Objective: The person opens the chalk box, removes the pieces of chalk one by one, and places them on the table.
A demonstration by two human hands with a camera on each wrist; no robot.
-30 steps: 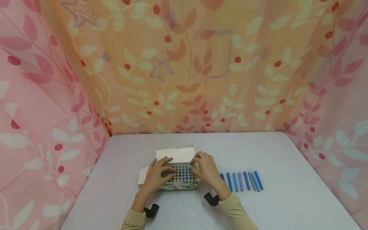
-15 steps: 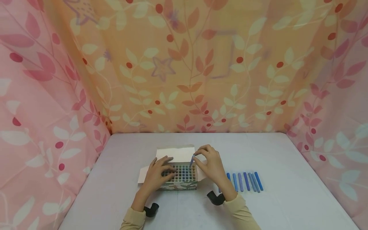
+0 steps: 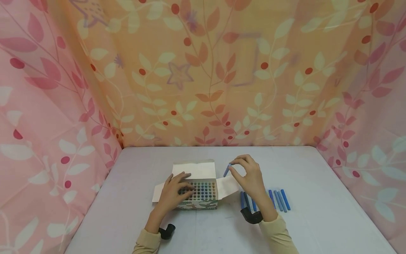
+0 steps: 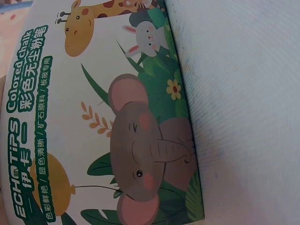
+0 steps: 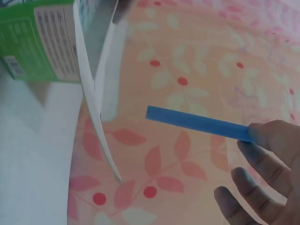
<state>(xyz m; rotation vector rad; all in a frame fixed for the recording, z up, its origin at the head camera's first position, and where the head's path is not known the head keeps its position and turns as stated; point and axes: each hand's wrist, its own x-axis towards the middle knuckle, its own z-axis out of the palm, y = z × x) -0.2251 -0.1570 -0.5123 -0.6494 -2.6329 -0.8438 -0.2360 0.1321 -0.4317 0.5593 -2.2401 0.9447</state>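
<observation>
My right hand (image 3: 250, 176) pinches one end of a blue chalk stick (image 5: 197, 123) between thumb and forefinger, holding it in the air to the right of the chalk box (image 3: 200, 205). In the right wrist view the other fingers are spread apart from the chalk. The box stands open, filled with rows of coloured chalk ends. Over its left part lies my left hand (image 3: 174, 192), fingers loosely spread and covering some of the chalk. The left wrist view shows the box's printed front (image 4: 136, 140), with an elephant and the words "Colored chalk".
Several blue and purple chalk sticks (image 3: 285, 199) lie in a row on the white table (image 3: 317, 229), partly behind the right wrist. White box flaps (image 3: 193, 171) stick out at the back and both sides. Patterned curtains (image 3: 203, 88) surround the table.
My right hand has drawn the blue chalk up out of the box and carried it to the right, past the right flap. The left hand has stayed in place.
</observation>
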